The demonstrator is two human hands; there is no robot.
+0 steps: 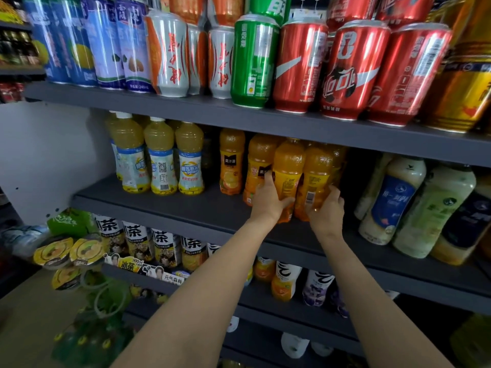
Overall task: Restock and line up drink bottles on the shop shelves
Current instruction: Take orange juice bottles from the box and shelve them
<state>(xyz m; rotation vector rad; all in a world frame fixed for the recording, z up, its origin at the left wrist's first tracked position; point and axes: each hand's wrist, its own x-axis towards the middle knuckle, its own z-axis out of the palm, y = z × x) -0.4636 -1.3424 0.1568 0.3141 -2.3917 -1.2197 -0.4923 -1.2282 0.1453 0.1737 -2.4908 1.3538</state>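
Pale juice bottles [160,158]: well left of the grip on the same middle shelf [186,208] — three in a front row, white caps, blue-and-yellow labels, standing upright and level with one another.

Lone orange bottle [231,162]: just left of the grip, upright, dark label patch facing out, set slightly further back than the held pair.

Left hand [268,200]: clasps the lower body of the left held bottle [288,176] — fingers curled round its far-left side, thumb across the front near the base.

Held bottles, look: clear plastic, deep orange drink, yellow-orange wrap labels; the barcode on the right held bottle [314,179] faces forward, so its label is probably not yet turned to the front.

Held bottles, handling: full, so likely fairly heavy for their size; walls stiff enough when filled but smooth and glossy — liable to slip. A hold low on the labelled waist, as here, seems best for sliding and twisting them.

Right hand [328,211]: wraps the base of the right held bottle, fingers curled round its right side.

Milky bottles [396,200]: right of the grip, near but apart from it, leaning, with blue and green labels.

Step judged: aligning the orange pair at the shelf front.
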